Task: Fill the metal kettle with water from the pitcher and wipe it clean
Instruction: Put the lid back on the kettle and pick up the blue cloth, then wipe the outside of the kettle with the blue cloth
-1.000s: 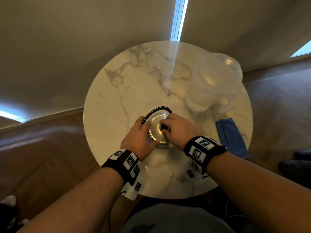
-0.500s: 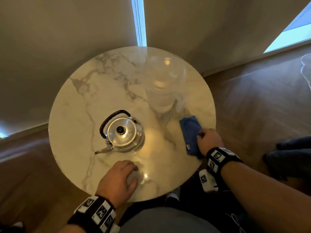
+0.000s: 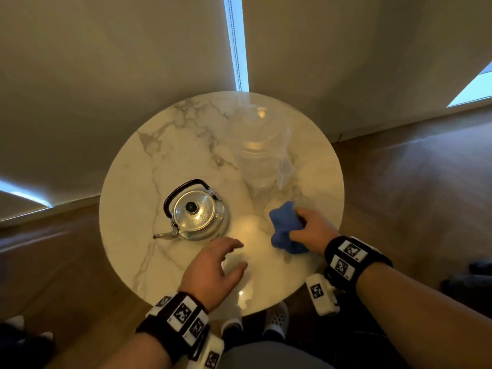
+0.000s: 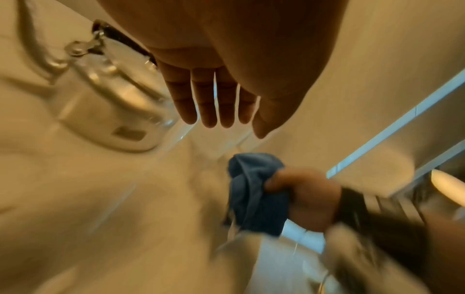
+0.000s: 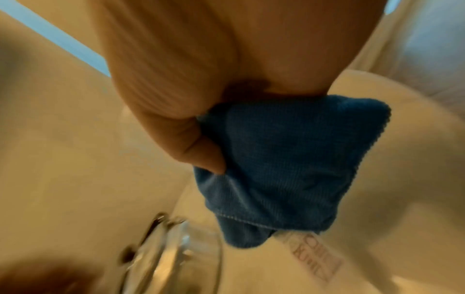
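The metal kettle [image 3: 198, 217] stands lidded on the round marble table [image 3: 149, 262], its black handle folded back and its spout pointing to the near left. Behind it to the right stands the clear plastic pitcher [image 3: 262, 147]. My right hand [image 3: 306, 230] grips a bunched blue cloth [image 3: 283, 227] just above the table, right of the kettle. The right wrist view shows the cloth [image 5: 276, 165] hanging from that fist. My left hand [image 3: 221, 262] hovers in front of the kettle with straight, spread fingers [image 4: 208, 103] and holds nothing. The kettle [image 4: 110, 111] lies just beyond those fingers.
The table stands against a beige wall with a bright window strip [image 3: 237, 43]. Wooden floor [image 3: 412, 195] surrounds the table. My feet [image 3: 274, 320] show under its near edge.
Both hands left the kettle lid a second ago. The right hand reached the flat cloth at the table's right edge, bunched it up and carried it leftward toward the kettle. The left hand shifted forward slightly.
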A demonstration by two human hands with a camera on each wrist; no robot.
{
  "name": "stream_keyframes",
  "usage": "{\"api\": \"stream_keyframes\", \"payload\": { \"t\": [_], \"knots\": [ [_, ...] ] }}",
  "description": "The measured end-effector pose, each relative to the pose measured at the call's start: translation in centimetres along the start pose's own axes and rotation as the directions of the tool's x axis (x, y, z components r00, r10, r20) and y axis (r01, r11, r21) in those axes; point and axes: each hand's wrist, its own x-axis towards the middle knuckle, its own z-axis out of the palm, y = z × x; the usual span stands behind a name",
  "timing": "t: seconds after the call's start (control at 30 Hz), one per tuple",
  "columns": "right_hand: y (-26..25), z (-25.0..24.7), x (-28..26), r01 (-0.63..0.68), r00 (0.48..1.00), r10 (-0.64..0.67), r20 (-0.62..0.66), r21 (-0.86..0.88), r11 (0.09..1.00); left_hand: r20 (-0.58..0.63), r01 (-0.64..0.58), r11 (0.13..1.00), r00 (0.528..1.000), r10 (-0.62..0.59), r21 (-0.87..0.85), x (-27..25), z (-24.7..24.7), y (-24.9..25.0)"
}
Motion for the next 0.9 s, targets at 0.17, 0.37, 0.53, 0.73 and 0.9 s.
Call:
{"api": "stream_keyframes", "payload": {
  "t": [0.17,0.37,0.53,0.73,0.9],
  "knots": [
    [-6.0,0.8,-4.0,0.324,0.929,-0.359,0.092,0.268,0.907,-0.005,0.166,0.875,0.982,-0.189,-0.454,3.7,-3.2,2.6],
    [-8.9,2.6,-4.8,0.326,0.89,-0.414,0.192,0.366,0.872,0.059,0.151,0.885,0.989,-0.139,-0.441,2.5,-6.7,1.2],
    [-9.6,2.5,-3.6,0.294,0.817,-0.362,0.449,0.217,0.931,0.017,-0.011,0.952,1.0,0.017,-0.306,0.2,-9.5,1.6],
    [-14.7,4.6,-2.1,0.189,0.731,-0.525,0.436,0.61,0.769,0.11,-0.066,0.921,0.987,0.117,-0.384,0.4,-12.7,1.7],
    [-17.2,7.7,-1.0,0.096,0.793,-0.438,0.423,0.623,0.776,0.0,0.045,0.873,0.999,-0.051,-0.485,3.0,-15.0,-3.3]
  ]
}}
